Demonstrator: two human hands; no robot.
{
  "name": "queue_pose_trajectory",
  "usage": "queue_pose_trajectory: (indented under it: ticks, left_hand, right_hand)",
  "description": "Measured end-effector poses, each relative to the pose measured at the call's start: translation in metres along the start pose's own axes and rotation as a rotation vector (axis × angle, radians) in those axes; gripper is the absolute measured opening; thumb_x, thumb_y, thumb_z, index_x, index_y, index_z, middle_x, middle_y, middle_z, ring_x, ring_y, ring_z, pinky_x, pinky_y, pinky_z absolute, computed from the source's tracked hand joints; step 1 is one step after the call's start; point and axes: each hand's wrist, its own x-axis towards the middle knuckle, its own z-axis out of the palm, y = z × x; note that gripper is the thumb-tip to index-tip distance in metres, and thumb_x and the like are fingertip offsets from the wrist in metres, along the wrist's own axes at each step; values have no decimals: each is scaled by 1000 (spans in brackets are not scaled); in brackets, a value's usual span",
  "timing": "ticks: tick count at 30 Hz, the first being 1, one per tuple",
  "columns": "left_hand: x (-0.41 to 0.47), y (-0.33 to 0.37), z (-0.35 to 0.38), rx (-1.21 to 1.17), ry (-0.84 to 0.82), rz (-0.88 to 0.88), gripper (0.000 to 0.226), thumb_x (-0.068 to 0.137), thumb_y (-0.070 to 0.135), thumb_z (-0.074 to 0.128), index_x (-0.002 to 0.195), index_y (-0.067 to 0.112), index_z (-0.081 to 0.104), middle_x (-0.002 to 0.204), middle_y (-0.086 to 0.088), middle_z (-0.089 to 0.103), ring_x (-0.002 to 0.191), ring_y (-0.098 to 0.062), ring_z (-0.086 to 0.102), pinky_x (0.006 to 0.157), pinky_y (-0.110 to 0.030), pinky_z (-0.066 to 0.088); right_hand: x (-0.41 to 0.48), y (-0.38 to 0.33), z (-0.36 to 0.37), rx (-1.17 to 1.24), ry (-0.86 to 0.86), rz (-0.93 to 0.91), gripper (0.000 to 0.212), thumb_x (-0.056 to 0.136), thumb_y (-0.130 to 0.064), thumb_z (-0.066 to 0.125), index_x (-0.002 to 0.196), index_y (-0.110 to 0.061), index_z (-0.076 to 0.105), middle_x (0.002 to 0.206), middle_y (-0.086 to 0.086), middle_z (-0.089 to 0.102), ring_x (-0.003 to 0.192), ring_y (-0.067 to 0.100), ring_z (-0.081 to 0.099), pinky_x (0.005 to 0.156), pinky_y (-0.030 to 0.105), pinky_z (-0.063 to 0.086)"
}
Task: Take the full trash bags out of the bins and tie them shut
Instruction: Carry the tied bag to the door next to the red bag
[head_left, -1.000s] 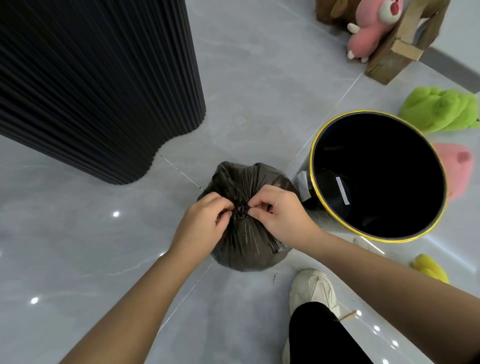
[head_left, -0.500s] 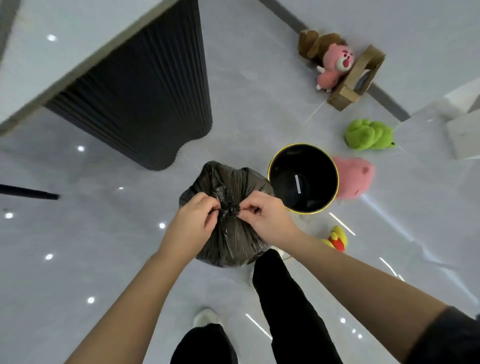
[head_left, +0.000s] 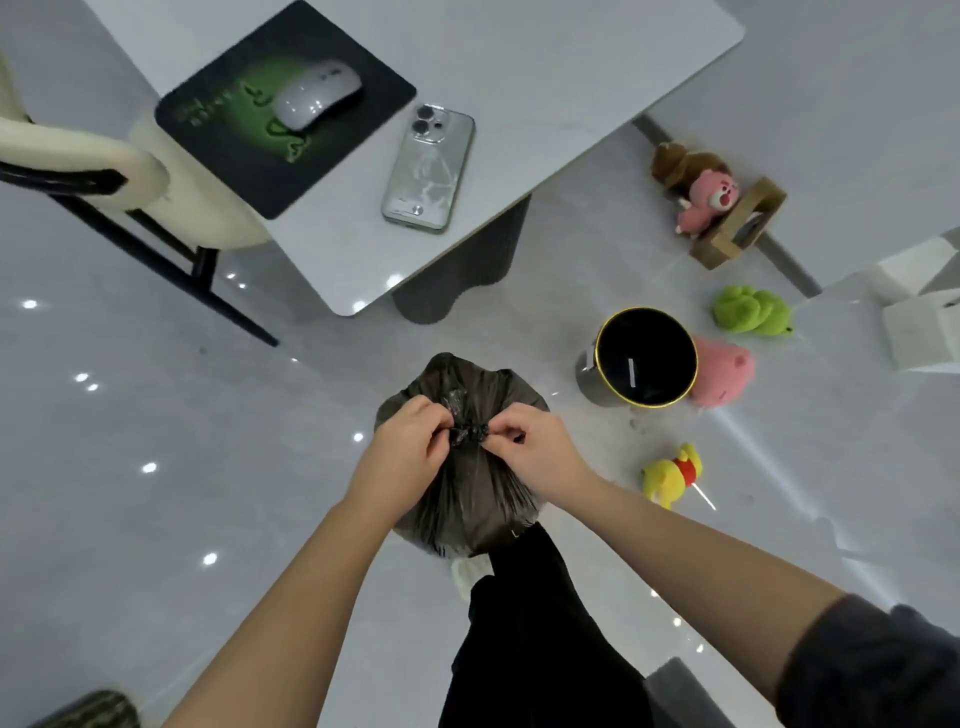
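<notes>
A full dark trash bag (head_left: 470, 499) hangs below my hands, in front of my legs. Its neck is gathered into a small knot (head_left: 469, 432) at the top. My left hand (head_left: 408, 452) pinches the plastic on the left of the knot. On the right side my right hand (head_left: 535, 451) pinches the other end. Both hands are closed on the bag. To the right stands the black bin (head_left: 644, 358) with a gold rim, upright on the floor and with no bag in it.
A white table (head_left: 545, 78) at the top holds a mouse pad (head_left: 283, 106), a mouse (head_left: 317, 93) and a phone (head_left: 430, 166). A cream chair (head_left: 78, 171) stands at left. Plush toys lie around the bin: green (head_left: 750, 310), pink (head_left: 724, 371), yellow (head_left: 672, 475).
The view has risen well above the floor, so the bin looks smaller and the table top has come into sight. The bag stays in both hands at the knot.
</notes>
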Motion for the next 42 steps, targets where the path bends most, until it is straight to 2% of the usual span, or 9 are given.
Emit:
queue_pose_trajectory:
  ticks: [4,10,15,21,25,29,33,37,42]
  left_hand:
    - [-38,-36,-44,12,31,-106,9,88,13,56,93,14,64,93,7,56,78,-8,53,71,-24,48]
    - [-72,-98,-119,53,63,-250,8,88,13,55,91,16,61,89,9,51,76,-9,51,68,-23,45]
    - [-71,-166,-209,48,103,-332,7,87,13,54,90,16,60,88,9,51,79,-10,50,69,-23,42]
    - [-69,-238,-325,68,189,-349,7,88,13,55,91,16,61,88,9,49,78,-12,52,69,-27,46]
    - [-57,-295,-400,100,248,-307,7,86,12,57,91,14,61,90,6,54,78,-12,53,67,-29,47]
    - [-32,-370,-472,122,236,-244,6,85,12,57,88,16,60,88,7,52,74,-11,52,65,-26,44]
    - [2,-438,-545,116,164,-145,6,88,15,54,90,18,59,91,8,51,76,-12,53,67,-29,46]
    - [38,-492,-613,148,130,-52,9,90,16,51,93,16,59,95,6,52,78,-13,52,66,-24,39]
    - [103,-559,-690,169,127,0,8,89,15,51,92,15,59,95,3,53,78,-14,51,67,-26,41]
  right_hand:
    - [4,-42,50,-12,-105,-33,2,77,-11,72,78,-11,70,82,4,65,74,15,59,77,28,48]
    - [33,-115,125,-44,-265,-88,2,78,-15,72,80,-14,71,82,-3,63,78,14,59,78,26,47]
    - [92,-208,187,-97,-373,-155,14,77,-17,73,73,-28,65,80,-8,61,82,15,60,82,32,48]
    - [152,-326,251,-101,-470,-226,17,78,-15,72,72,-28,64,80,-10,60,78,9,58,77,21,41]
    - [192,-400,297,-49,-455,-250,19,78,-16,73,70,-31,63,77,-15,60,75,3,57,74,16,41]
    - [236,-466,350,33,-409,-218,5,80,-15,71,77,-18,70,76,-13,63,70,-3,55,69,10,43]
    - [276,-523,402,97,-300,-111,3,80,-14,70,77,-13,71,74,-9,65,71,3,58,74,21,49]
    - [323,-582,438,130,-242,-68,6,80,-12,71,80,-6,71,76,-4,65,69,2,58,67,11,46]
    - [409,-652,471,195,-168,-78,7,79,-12,72,74,-16,70,71,-9,64,68,0,58,68,13,48]
